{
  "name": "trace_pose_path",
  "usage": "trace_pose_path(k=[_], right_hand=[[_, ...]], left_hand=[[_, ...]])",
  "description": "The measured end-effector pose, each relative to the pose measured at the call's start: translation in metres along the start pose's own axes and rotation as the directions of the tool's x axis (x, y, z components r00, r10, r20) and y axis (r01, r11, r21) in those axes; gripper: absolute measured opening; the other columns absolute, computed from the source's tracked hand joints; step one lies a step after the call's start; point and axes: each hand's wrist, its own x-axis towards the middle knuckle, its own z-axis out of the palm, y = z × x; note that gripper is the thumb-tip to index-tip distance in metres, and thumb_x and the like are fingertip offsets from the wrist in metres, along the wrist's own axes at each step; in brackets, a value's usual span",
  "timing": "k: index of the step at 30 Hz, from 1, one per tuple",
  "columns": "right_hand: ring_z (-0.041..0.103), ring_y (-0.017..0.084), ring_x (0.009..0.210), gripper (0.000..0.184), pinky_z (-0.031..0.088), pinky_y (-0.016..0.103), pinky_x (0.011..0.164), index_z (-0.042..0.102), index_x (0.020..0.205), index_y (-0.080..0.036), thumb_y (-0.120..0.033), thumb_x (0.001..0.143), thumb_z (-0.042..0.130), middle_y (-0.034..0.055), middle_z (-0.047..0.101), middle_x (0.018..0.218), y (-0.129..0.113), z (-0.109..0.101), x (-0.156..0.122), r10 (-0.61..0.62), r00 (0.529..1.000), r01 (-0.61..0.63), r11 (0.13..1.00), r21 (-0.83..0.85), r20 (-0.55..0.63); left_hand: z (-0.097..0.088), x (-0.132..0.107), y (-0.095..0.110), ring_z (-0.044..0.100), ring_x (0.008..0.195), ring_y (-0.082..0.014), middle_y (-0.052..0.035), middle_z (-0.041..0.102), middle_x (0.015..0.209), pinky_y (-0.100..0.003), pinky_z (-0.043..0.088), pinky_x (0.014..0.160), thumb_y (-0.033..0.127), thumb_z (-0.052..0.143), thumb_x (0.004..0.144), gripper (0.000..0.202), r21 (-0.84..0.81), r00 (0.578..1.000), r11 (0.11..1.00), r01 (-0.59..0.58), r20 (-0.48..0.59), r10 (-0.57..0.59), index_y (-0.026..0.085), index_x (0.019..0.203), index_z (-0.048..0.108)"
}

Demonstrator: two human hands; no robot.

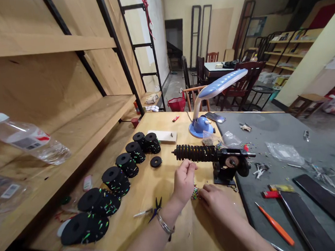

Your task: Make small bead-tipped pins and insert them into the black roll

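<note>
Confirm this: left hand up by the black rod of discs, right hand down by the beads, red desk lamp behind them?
Nearly. The head view shows the desk lamp is blue, not red. The left hand is up by the black rod of discs and the right hand down by the beads, as you said.

The left hand (185, 180) is raised, its fingers curled together just under the ribbed black shaft (194, 153) that sticks out leftward from a small black machine (228, 167) near the middle of the tabletop (138, 193). The right hand (216, 201) rests on the wood just beside a little heap of coloured pieces (195, 193) (too small to identify). A row of black spools (115, 180) runs along the left edge. Snips (153, 210) lie near the left wrist. Towards the far edge stands a blue lamp (202, 124); a grey mat (272, 132) covers the right side.
</note>
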Motion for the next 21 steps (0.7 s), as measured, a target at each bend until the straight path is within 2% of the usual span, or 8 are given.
trace_pose_path(k=[3,8,21], right_hand=[[0.064,0.02,0.078,0.019,0.039,0.025,0.065,0.069,0.084,-0.019,-0.012,0.083,0.052,0.0063,0.07,0.082,-0.004,-0.005,0.004,0.018,0.999,-0.016,0.999,-0.039,0.037],[0.065,0.022,0.079,0.016,0.04,0.027,0.065,0.07,0.082,-0.017,-0.015,0.082,0.054,0.0089,0.072,0.081,-0.01,-0.004,0.004,0.116,0.993,-0.116,0.992,-0.051,0.002],[0.065,0.022,0.079,0.013,0.039,0.027,0.065,0.067,0.082,-0.016,-0.016,0.083,0.054,0.0095,0.071,0.084,-0.022,0.008,0.002,0.305,0.952,-0.304,0.952,0.029,-0.032]], left_hand=[[0.001,0.0,-0.002,0.036,0.052,-0.0103,0.0063,0.04,0.059,-0.022,0.031,0.053,0.035,0.043,0.093,0.027,-0.009,1.0,1.0,0.006,0.006,-0.006,0.019,0.073,0.051],[0.001,0.001,-0.003,0.036,0.053,-0.01,0.0063,0.041,0.06,-0.022,0.031,0.054,0.035,0.043,0.093,0.027,-0.02,1.0,1.0,0.001,0.001,-0.001,0.019,0.073,0.051],[0.001,0.002,-0.001,0.041,0.055,-0.0104,0.0051,0.045,0.062,-0.021,0.034,0.055,0.034,0.043,0.093,0.027,-0.033,1.0,0.999,-0.002,0.009,0.003,0.018,0.073,0.052]])
